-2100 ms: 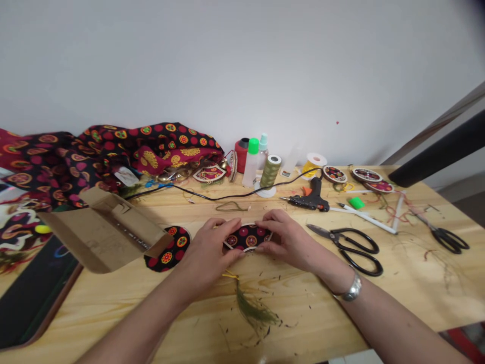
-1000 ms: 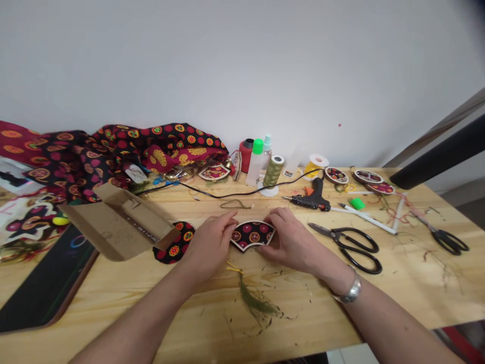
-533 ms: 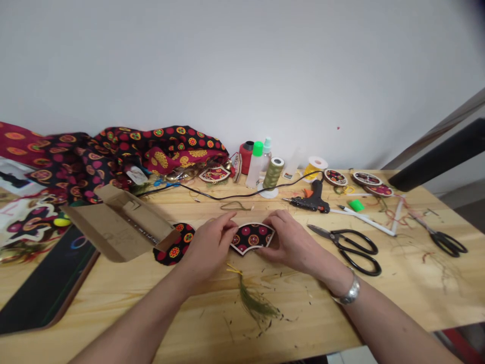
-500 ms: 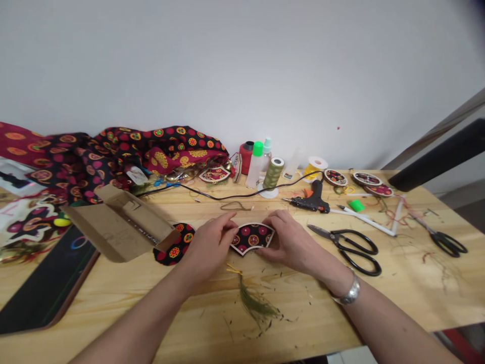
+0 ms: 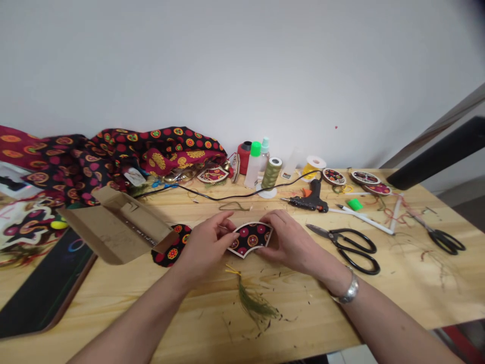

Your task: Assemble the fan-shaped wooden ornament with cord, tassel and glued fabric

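Between my two hands is a fan-shaped piece (image 5: 250, 238) covered in dark floral fabric, with a pale wooden border. My left hand (image 5: 212, 240) pinches its left end, thumb on the front face. At the right end, my right hand (image 5: 286, 240) grips the edge between thumb and fingers; a silver bracelet (image 5: 346, 288) circles that wrist. A green tassel (image 5: 255, 303) with a yellow loop lies on the table just in front of the piece. Beside my left hand, a black floral fabric piece (image 5: 172, 248) is partly hidden under a cardboard box (image 5: 121, 227).
Black-handled scissors (image 5: 346, 245) and a glue gun (image 5: 310, 200) lie to the right, with a second pair of scissors (image 5: 441, 240) farther off. Thread spools (image 5: 272, 174) and bottles (image 5: 253, 167) stand along the wall. Patterned cloth (image 5: 125, 156) is heaped at the back left.
The fan-shaped piece has tilted slightly, its left end a little lower. My left thumb now lies over its left corner. The view has shifted slightly.
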The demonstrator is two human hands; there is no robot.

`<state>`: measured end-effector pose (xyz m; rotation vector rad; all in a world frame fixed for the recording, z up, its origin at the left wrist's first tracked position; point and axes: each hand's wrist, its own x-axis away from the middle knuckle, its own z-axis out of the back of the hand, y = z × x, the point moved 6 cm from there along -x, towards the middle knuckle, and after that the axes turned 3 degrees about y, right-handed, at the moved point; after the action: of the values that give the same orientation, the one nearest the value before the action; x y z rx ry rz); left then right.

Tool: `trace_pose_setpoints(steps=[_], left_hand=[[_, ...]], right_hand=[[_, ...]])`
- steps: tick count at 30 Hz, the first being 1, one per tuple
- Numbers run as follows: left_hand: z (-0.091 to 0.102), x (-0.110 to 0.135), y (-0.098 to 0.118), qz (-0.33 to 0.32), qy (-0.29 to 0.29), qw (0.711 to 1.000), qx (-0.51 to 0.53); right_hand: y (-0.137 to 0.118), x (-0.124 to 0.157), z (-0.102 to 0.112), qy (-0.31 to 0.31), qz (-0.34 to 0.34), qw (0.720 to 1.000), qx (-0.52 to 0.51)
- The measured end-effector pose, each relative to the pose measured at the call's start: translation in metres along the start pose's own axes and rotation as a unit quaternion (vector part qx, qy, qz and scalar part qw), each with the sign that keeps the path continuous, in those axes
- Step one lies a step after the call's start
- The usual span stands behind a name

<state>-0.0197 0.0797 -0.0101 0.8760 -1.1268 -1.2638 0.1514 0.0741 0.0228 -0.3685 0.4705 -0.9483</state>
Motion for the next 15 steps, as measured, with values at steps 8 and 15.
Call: trace_pose_setpoints(steps=[8, 15], left_hand=[[-0.008, 0.002, 0.004, 0.086, -0.087, 0.980, 0.154], [-0.009, 0.004, 0.008, 0.083, -0.103, 0.971, 0.199]], right_hand=[[0.000, 0.000, 0.011, 0.004, 0.018, 0.999, -0.042], [0.021, 0.001, 0.008, 0.022, -0.065, 0.973, -0.219]])
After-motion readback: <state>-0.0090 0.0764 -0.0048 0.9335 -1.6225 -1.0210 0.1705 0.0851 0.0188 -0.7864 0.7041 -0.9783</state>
